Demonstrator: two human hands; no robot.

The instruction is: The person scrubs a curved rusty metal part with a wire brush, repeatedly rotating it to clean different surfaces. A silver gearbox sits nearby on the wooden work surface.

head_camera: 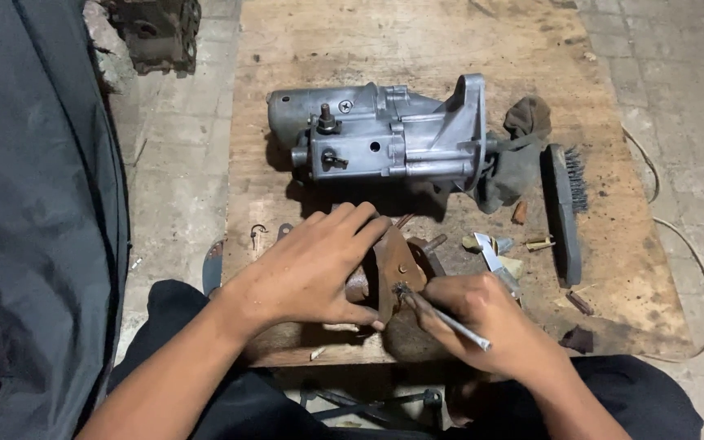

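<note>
My left hand (313,267) lies over a rusty brown metal part (394,269) at the near edge of a wooden board (417,49), its fingers steadying it from the left. My right hand (495,322) grips a thin silver tool (448,319), its tip pressed against the face of the rusty part. Behind them lies a large silver starter motor (385,134) on its side, apart from both hands.
A dark rag (523,155) sits at the motor's right end, a wire brush (568,208) beside it. Small bolts and scraps (499,248) litter the board near my right hand. A grey cloth (34,204) hangs at left. A cable (686,244) runs over the tiled floor.
</note>
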